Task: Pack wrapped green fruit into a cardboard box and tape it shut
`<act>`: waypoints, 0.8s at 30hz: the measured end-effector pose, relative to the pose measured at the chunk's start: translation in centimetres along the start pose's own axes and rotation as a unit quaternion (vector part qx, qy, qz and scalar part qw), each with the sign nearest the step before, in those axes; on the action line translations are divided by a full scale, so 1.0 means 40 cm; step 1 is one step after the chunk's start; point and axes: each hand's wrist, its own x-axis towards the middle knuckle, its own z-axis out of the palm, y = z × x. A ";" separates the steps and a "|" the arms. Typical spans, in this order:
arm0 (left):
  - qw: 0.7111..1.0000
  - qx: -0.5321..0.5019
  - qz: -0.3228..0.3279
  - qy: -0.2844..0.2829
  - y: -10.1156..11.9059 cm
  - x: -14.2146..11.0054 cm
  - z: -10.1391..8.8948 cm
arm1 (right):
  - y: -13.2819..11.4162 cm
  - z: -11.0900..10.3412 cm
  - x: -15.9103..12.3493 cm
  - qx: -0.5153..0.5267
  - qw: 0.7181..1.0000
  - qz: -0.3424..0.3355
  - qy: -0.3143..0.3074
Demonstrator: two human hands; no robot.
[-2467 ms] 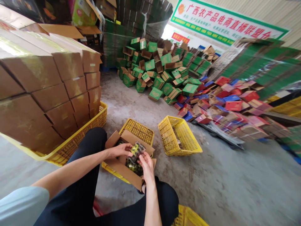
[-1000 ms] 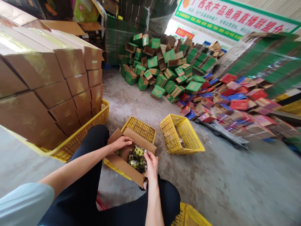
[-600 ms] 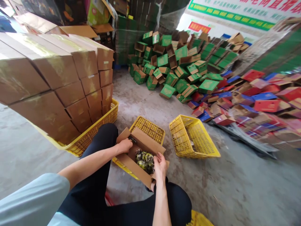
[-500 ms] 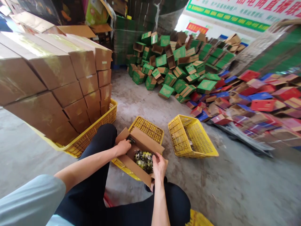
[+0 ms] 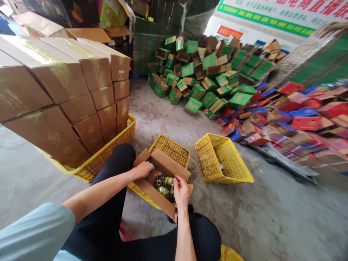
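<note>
In front of me an open cardboard box point(image 5: 157, 190) rests on an upturned yellow crate point(image 5: 174, 148), its flaps spread. Inside, towards the right end, lies a bundle of small yellow-green and black pieces point(image 5: 164, 186) that gleam like clear wrapping. My left hand point(image 5: 143, 169) reaches into the left end, fingers closed around a dark glossy piece point(image 5: 152, 162) that is mostly hidden. At the right end my right hand point(image 5: 181, 191) has its fingers bent and pressed together against the bundle's edge. Its fingertips partly cover what they grip.
Taped cardboard boxes point(image 5: 62, 78) stand stacked in a long yellow crate point(image 5: 114, 143) at the left. Another yellow crate point(image 5: 236, 159) sits on the floor to the right. Behind lie heaps of green boxes point(image 5: 193, 105) and red and blue boxes point(image 5: 307, 122).
My left hand has moved slightly right and deeper over the dark piece. My right hand's fingers have shifted a little left and closed in on the bundle.
</note>
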 end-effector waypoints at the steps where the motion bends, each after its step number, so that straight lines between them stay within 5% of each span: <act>1: 1.000 -0.012 0.010 0.008 -0.004 0.002 0.000 | 0.000 0.002 0.000 0.003 1.000 0.002 -0.001; 12: 0.999 -0.015 -0.040 0.013 -0.005 0.005 0.052 | -0.007 -0.002 -0.008 0.044 0.998 0.043 -0.003; 19: 0.993 -0.107 0.032 0.030 -0.004 0.014 0.007 | 0.000 -0.002 -0.003 0.096 0.992 0.080 -0.011; 21: 0.967 -0.236 0.083 0.052 0.002 0.016 -0.007 | -0.005 0.002 -0.002 0.131 0.986 0.101 -0.028; 24: 0.881 -0.452 0.129 0.053 0.014 0.017 -0.014 | -0.027 0.003 -0.007 0.218 0.966 0.124 -0.065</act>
